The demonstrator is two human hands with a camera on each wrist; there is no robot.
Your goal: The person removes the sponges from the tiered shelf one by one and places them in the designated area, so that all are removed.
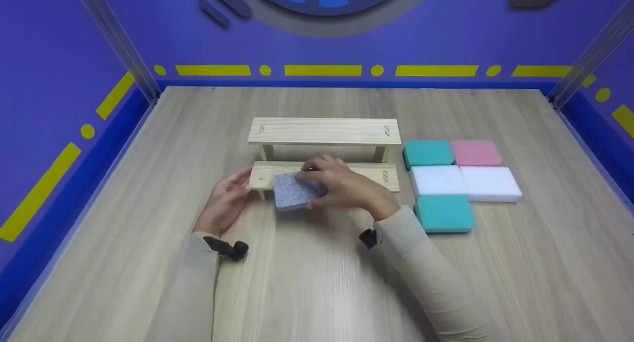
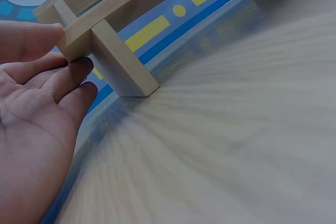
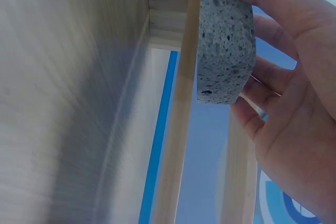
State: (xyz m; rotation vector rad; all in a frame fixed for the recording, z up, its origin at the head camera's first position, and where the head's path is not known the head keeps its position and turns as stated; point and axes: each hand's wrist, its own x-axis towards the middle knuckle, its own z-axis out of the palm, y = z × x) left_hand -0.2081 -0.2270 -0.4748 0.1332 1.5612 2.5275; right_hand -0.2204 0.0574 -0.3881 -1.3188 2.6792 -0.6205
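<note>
A wooden two-step rack (image 1: 322, 132) stands mid-table, its lower board (image 1: 364, 176) nearer me and its upper board behind. At the left end of the lower board, my left hand (image 1: 223, 203) holds the board's edge, thumb on one side and fingers on the other in the left wrist view. My right hand (image 1: 346, 186) grips a grey speckled sponge (image 1: 291, 193) between thumb and fingers. The sponge (image 3: 226, 45) is tilted at the lower board's front edge, left of the middle, overlapping it in the head view. The fingers partly cover the sponge's right side.
Right of the rack lie several sponge blocks: a teal one (image 1: 428, 152) and a pink one (image 1: 476, 152) at the back, two white ones (image 1: 438, 181) in the middle, another teal one (image 1: 444, 213) in front. Blue-purple panels (image 1: 346, 49) border the table.
</note>
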